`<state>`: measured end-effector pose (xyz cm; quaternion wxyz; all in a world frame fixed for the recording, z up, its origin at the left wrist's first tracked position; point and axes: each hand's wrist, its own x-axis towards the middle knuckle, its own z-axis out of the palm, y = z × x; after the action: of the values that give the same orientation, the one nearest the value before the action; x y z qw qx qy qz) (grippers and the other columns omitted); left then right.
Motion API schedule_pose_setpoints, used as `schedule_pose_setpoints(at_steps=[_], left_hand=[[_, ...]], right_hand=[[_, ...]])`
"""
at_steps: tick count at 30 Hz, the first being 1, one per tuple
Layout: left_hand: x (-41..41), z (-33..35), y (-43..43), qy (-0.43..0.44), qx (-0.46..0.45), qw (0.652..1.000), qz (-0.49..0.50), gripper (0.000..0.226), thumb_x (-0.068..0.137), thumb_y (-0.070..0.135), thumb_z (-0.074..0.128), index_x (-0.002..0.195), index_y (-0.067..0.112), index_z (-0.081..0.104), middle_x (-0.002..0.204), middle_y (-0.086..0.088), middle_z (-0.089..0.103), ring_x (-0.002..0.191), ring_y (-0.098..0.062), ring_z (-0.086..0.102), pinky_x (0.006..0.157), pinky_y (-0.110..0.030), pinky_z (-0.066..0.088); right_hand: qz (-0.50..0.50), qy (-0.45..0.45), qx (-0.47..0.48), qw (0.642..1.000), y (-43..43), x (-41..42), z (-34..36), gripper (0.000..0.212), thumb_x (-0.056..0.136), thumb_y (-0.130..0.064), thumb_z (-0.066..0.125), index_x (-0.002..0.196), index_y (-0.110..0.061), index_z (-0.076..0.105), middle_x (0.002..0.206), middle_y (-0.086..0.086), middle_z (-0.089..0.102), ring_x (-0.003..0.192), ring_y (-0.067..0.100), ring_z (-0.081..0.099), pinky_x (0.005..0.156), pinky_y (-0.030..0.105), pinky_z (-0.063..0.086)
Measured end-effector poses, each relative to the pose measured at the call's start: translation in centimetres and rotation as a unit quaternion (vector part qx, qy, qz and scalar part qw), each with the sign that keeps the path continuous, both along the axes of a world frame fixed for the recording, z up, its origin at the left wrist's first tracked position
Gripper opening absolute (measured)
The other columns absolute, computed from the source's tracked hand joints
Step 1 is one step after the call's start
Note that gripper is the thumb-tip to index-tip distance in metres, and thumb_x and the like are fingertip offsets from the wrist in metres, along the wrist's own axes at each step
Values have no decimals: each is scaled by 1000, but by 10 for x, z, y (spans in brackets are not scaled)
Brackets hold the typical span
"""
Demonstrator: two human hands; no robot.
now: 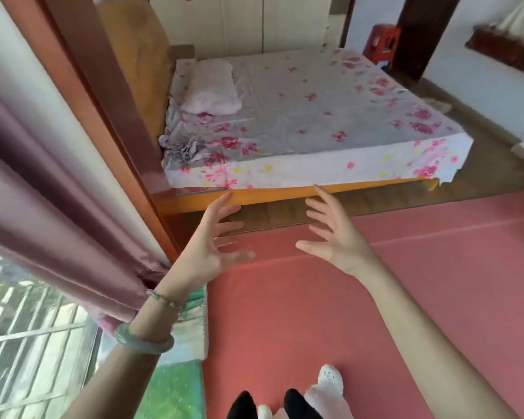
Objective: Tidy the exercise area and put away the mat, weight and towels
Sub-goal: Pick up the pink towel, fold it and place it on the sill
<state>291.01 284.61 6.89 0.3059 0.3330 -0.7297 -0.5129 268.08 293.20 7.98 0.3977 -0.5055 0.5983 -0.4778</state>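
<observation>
A pink exercise mat (405,297) lies flat on the floor in front of me, reaching to the right edge of the view. My left hand (212,240) and my right hand (330,234) hover above its far edge, palms facing each other, fingers spread, holding nothing. A green and white patterned cloth (191,334) lies along the mat's left side, partly hidden by my left forearm. A folded pink towel (212,86) rests on the bed near the headboard. No weight is in view.
A bed (315,116) with a floral sheet and an orange wooden frame stands just beyond the mat. A mauve curtain (58,192) hangs at the left beside a barred window (28,343). A red stool (384,43) stands behind the bed. My feet (284,400) are on the mat.
</observation>
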Motion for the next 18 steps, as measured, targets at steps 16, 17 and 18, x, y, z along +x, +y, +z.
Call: schedule_pose_setpoints(at_steps=[16, 17, 18], left_hand=[[-351, 9, 4, 17, -4, 982, -187, 99, 64, 23, 80, 145, 33, 23, 140, 9, 42, 120, -6, 52, 99, -34, 48], [-369, 9, 5, 18, -3, 980, -196, 99, 64, 23, 80, 145, 32, 23, 140, 9, 42, 120, -6, 52, 99, -34, 47], [-387, 9, 6, 18, -2, 978, -206, 99, 64, 22, 80, 145, 31, 23, 140, 8, 42, 120, -7, 52, 99, -35, 48]], right_hand=[[-216, 50, -18, 975, 91, -308, 7, 94, 73, -1, 77, 134, -50, 25, 138, -5, 43, 127, 4, 45, 96, 18, 44], [-225, 50, -18, 973, 95, -323, 7, 95, 72, -1, 77, 136, -47, 25, 138, -5, 43, 127, 5, 45, 94, 16, 44], [-234, 48, -17, 971, 98, -338, 6, 95, 72, -1, 77, 138, -45, 24, 138, -4, 43, 126, 6, 45, 92, 14, 44]])
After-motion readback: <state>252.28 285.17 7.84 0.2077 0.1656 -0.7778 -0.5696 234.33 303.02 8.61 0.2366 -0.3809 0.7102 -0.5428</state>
